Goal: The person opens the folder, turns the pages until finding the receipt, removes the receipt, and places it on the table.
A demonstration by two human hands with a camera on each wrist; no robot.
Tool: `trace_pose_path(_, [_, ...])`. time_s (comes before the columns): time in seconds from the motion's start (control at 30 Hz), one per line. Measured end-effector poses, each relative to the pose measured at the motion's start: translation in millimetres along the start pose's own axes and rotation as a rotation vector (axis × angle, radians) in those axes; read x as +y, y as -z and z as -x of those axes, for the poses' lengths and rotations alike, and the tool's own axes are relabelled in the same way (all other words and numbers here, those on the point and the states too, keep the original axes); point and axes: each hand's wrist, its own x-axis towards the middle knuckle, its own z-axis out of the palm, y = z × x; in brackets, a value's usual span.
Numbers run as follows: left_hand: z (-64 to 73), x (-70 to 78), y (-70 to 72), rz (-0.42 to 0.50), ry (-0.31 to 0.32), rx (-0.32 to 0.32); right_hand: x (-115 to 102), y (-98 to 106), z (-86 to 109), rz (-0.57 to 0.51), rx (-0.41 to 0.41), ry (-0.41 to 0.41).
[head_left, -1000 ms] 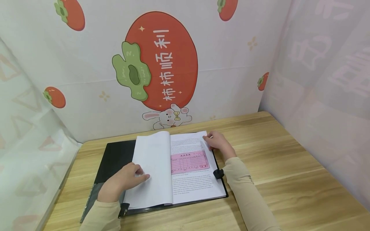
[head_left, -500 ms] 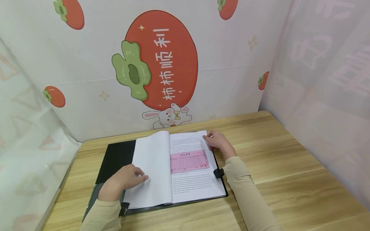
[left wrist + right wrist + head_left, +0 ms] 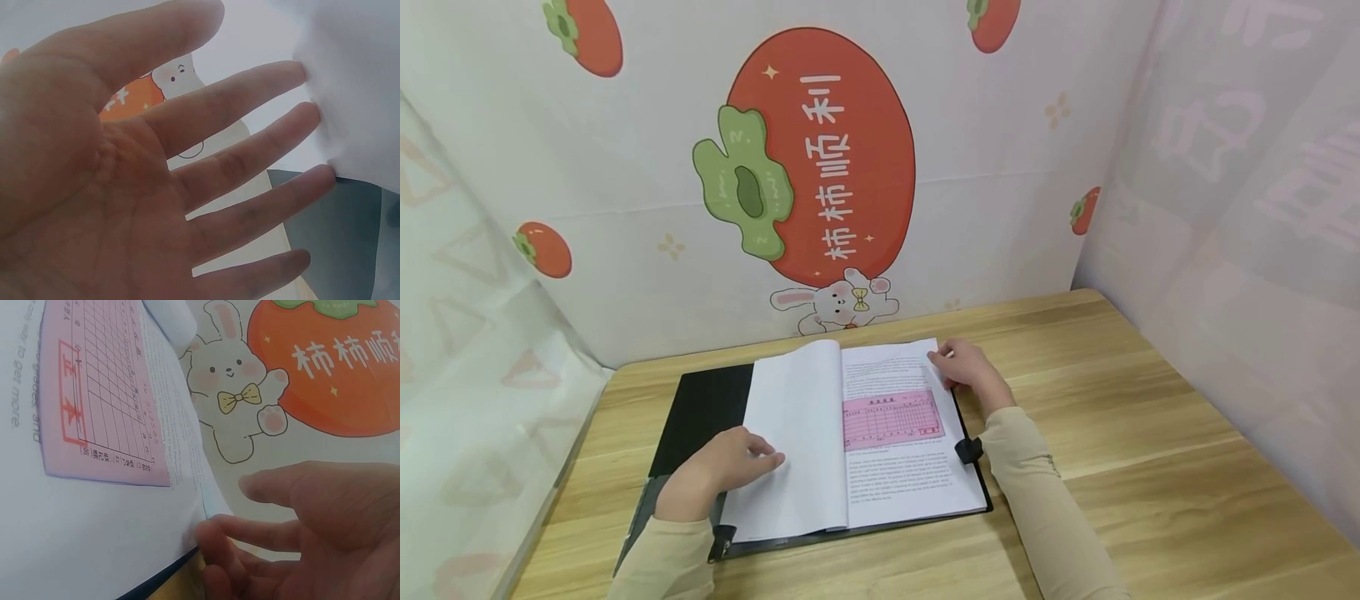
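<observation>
An open black folder [image 3: 711, 417] lies on the table, holding white sheets. Its left side shows a blank white page [image 3: 797, 417], curved up near the fold. On the right is a printed page [image 3: 898, 483] with a pink printed form [image 3: 891, 419] across its middle. My left hand [image 3: 718, 467] is over the blank page's left part; in the left wrist view its fingers are spread and nearly straight, several tips touching the paper. My right hand [image 3: 966, 372] is at the printed page's top right corner. Its fingertips [image 3: 212, 534] touch the edge, with the thumb apart from them.
The wooden table [image 3: 1120, 433] extends to the right of the folder. Behind it hangs a white cloth [image 3: 985, 225] printed with persimmons and a rabbit, and pale cloth [image 3: 1247, 250] hangs along the sides. A small black device [image 3: 968, 451] sits at the right wrist, another [image 3: 721, 542] at the left.
My left hand has drawn back very slightly to the left over the blank page. The right hand, folder and pink form have stayed in place.
</observation>
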Motion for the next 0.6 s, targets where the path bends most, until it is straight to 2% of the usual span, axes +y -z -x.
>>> trace_pose_path(0.6, [-1.7,1.5,-2.4,-0.018,-0.008,-0.009,8.7,-0.1,-8.1,-0.064,0.027,0.023])
